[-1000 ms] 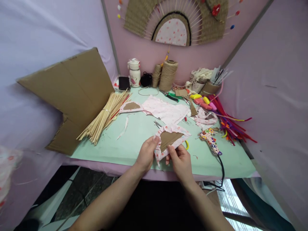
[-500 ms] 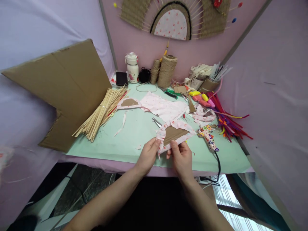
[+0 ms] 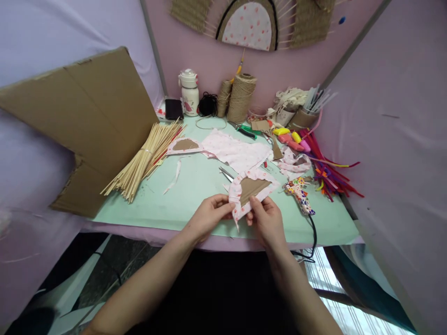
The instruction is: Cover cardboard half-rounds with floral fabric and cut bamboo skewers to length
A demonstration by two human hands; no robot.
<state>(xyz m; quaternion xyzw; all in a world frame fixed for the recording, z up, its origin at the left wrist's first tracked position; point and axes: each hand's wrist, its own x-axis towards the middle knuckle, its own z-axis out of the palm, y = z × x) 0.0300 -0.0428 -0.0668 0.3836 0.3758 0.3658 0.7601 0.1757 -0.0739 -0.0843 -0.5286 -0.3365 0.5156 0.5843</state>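
Your left hand (image 3: 209,213) has shifted outward, pinching the cloth-edged card (image 3: 252,187) at eight o'clock; your right hand (image 3: 268,221) pinches six. Probably light, stiffish: hold its rim.

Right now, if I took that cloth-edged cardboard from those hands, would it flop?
The cloth-edged cardboard piece would probably stay fairly flat, because its middle shows brown cardboard. It's likely light: the left hand and right hand pinch only its edges. The thin cloth tail at its bottom corner might flop, since it dangles.
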